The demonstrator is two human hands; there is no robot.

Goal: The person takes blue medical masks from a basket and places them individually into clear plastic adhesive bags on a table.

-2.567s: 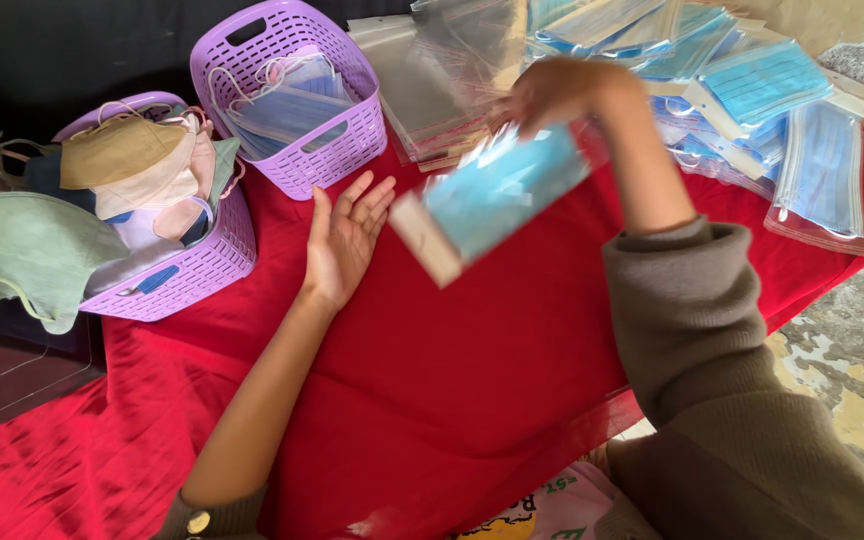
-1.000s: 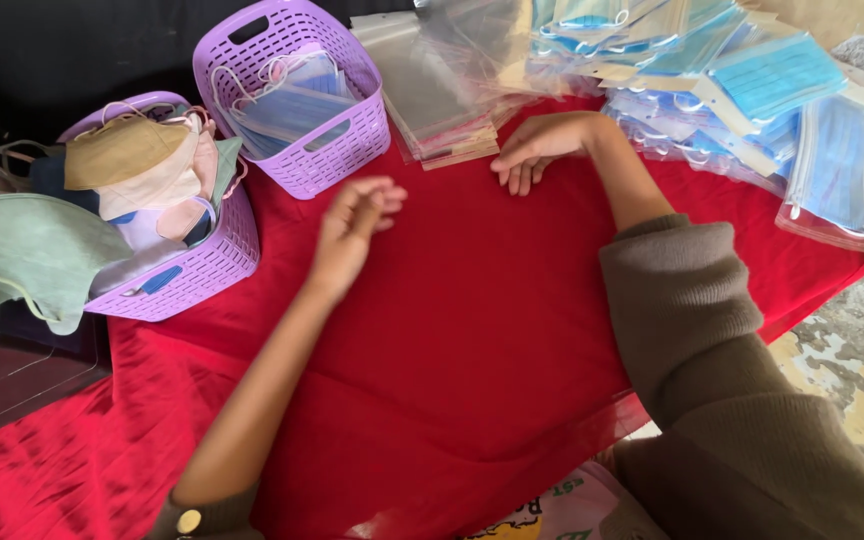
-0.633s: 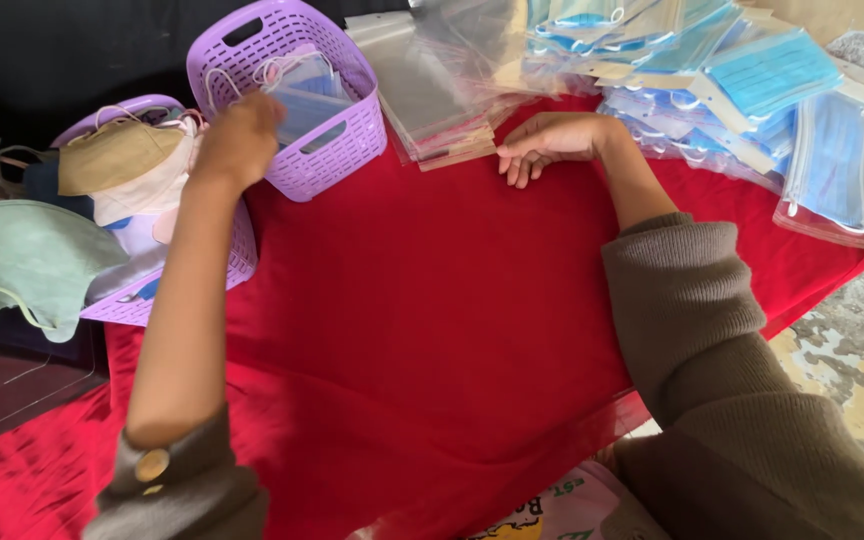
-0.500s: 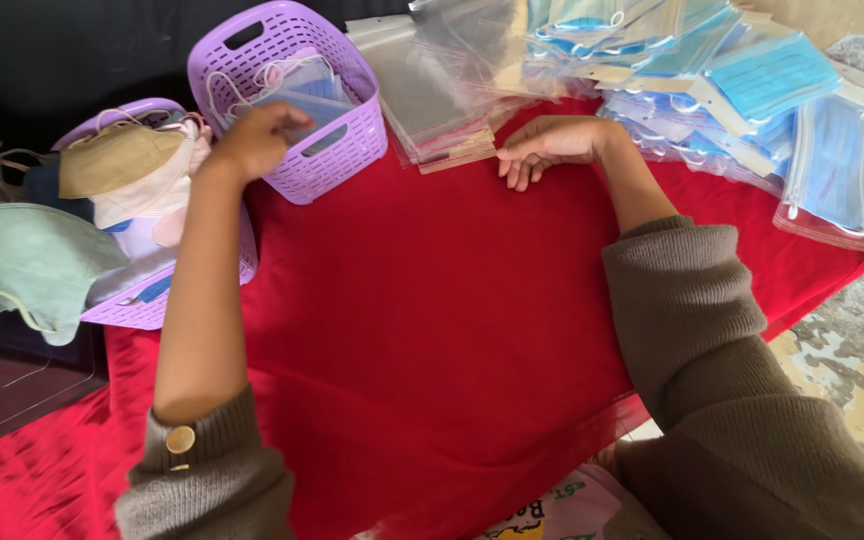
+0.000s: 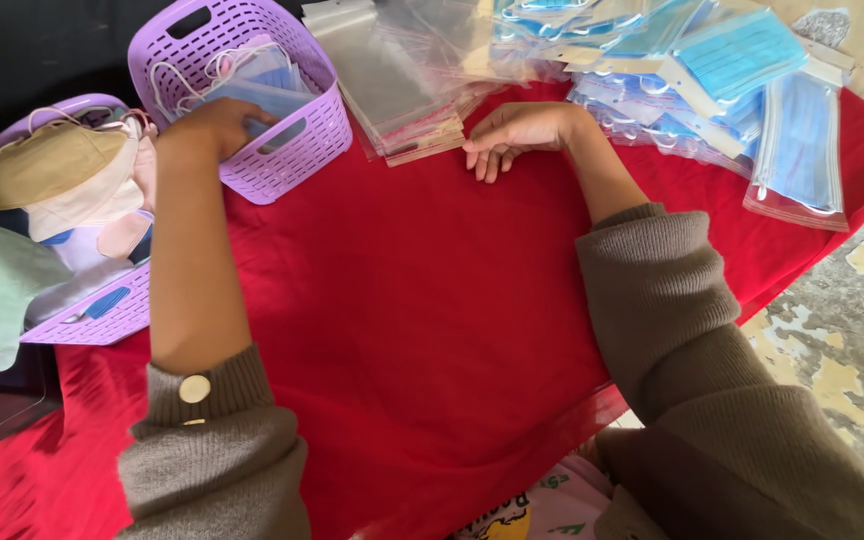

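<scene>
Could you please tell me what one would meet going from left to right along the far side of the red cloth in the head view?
Basket of cloth masks → purple basket with the left hand in it → stack of clear bags → right hand → bagged blue masks.

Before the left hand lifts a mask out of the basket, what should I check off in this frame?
1. Left hand inside the purple basket: ok.
2. Fingers closed on a blue mask: cannot tell, the fingers are hidden.
3. Right hand at the stack of clear bags: ok, fingertips at its near edge.
4. A bag held by the right hand: not ok, it rests flat.
5. Bare red cloth between the arms: ok.
</scene>
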